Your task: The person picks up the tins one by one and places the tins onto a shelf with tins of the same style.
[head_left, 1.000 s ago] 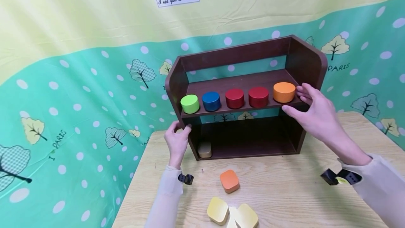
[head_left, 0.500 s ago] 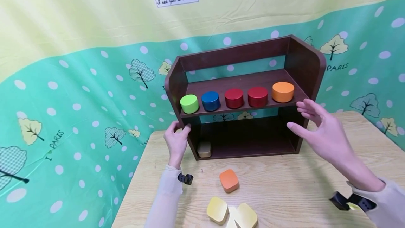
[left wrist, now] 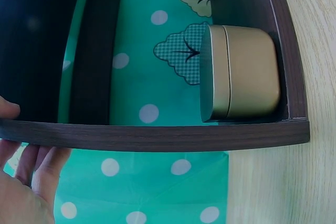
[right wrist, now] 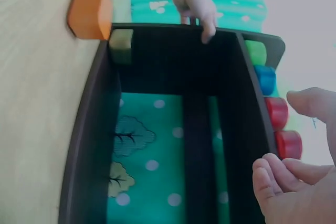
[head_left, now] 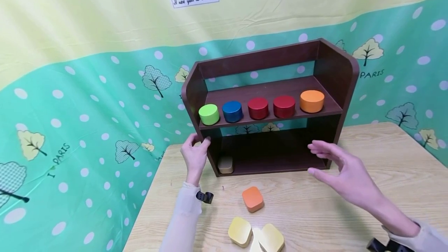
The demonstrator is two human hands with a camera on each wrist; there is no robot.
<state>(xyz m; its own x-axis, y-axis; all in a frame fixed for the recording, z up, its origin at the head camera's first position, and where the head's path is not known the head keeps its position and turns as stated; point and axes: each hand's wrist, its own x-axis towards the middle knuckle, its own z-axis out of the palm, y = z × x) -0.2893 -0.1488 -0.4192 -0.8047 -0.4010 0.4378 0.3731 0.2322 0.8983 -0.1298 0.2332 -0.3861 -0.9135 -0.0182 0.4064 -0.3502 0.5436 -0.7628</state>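
Note:
A dark brown two-tier shelf [head_left: 266,168] stands on the table. My left hand [head_left: 194,156] grips its left side panel, thumb on the inner face and fingers outside. Along the upper board's front edge sit a green round canister [head_left: 209,114], a blue one, two red canisters [head_left: 284,107] and an orange round canister [head_left: 312,101]. In the lower left corner rests a gold square tin [left wrist: 247,72], its lid seam visible in the left wrist view. My right hand [head_left: 350,176] hovers before the shelf's lower right, fingers relaxed and thumb apart, holding nothing.
On the wooden table [head_left: 297,205] before the shelf lie an orange square tin [head_left: 252,198], a yellow square tin [head_left: 240,231] and another yellow tin [head_left: 271,238]. Behind the shelf hangs a green and yellow printed curtain [head_left: 105,100].
My right hand has left the orange round canister and come down and toward me, to below the upper board. The left hand keeps its grip on the side panel.

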